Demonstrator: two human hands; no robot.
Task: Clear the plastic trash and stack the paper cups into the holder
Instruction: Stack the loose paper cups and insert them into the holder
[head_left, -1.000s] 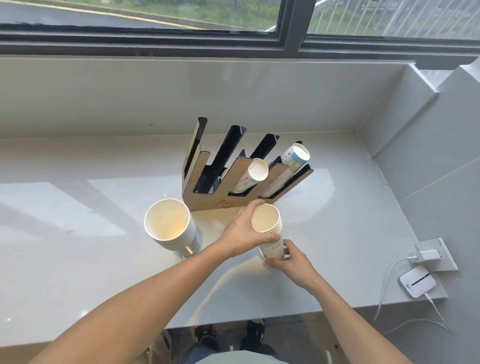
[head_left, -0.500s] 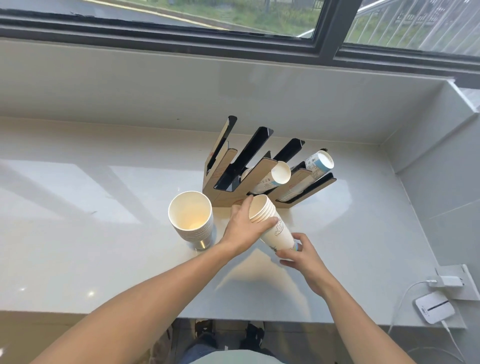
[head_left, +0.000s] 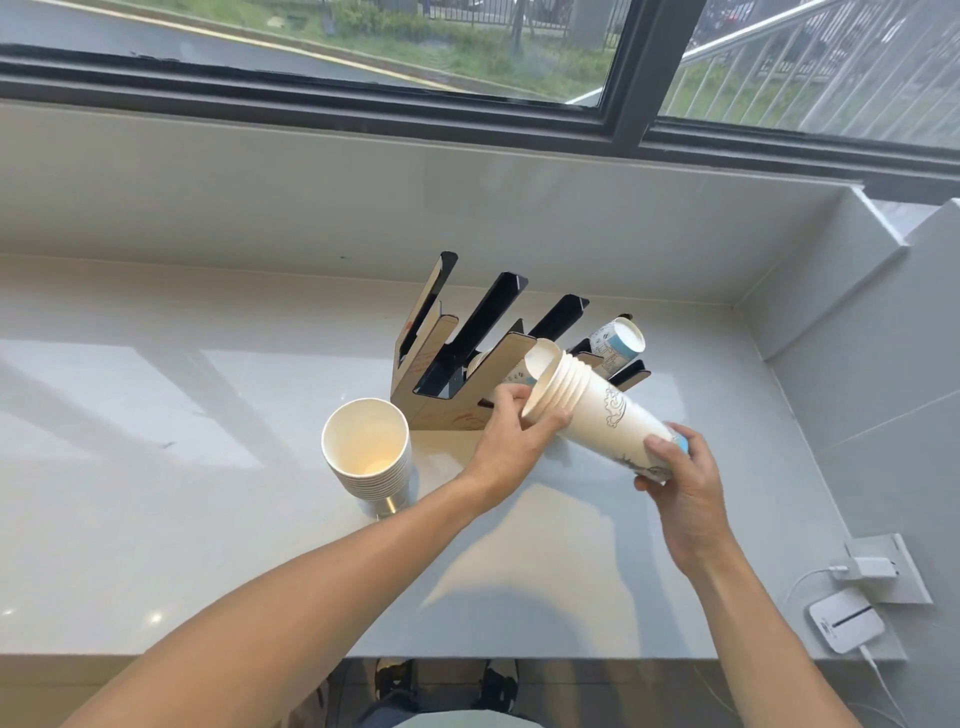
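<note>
A stack of white paper cups (head_left: 597, 410) is tilted almost flat above the counter, rims pointing up-left toward the holder. My left hand (head_left: 511, 441) grips the stack at its rims. My right hand (head_left: 680, 480) holds the stack's bottom end. The cardboard cup holder (head_left: 452, 364) with black slanted slots stands just behind the hands. Its rightmost slot carries blue-printed cups (head_left: 618, 343). Another cup lies in a middle slot, mostly hidden behind the held stack. A second stack of white cups (head_left: 366, 447) stands upright on the counter to the left of my hands.
The white counter (head_left: 156, 441) runs left to right under a window, with a wall step at the right. A wall socket with a white charger (head_left: 872, 569) and a small white device (head_left: 847, 626) sit at the counter's right front corner. My shoes show below the counter's edge.
The cup stack has been lifted off the counter and tipped from upright to nearly level, rims toward the holder. Both hands rose with it; the view has shifted closer.
</note>
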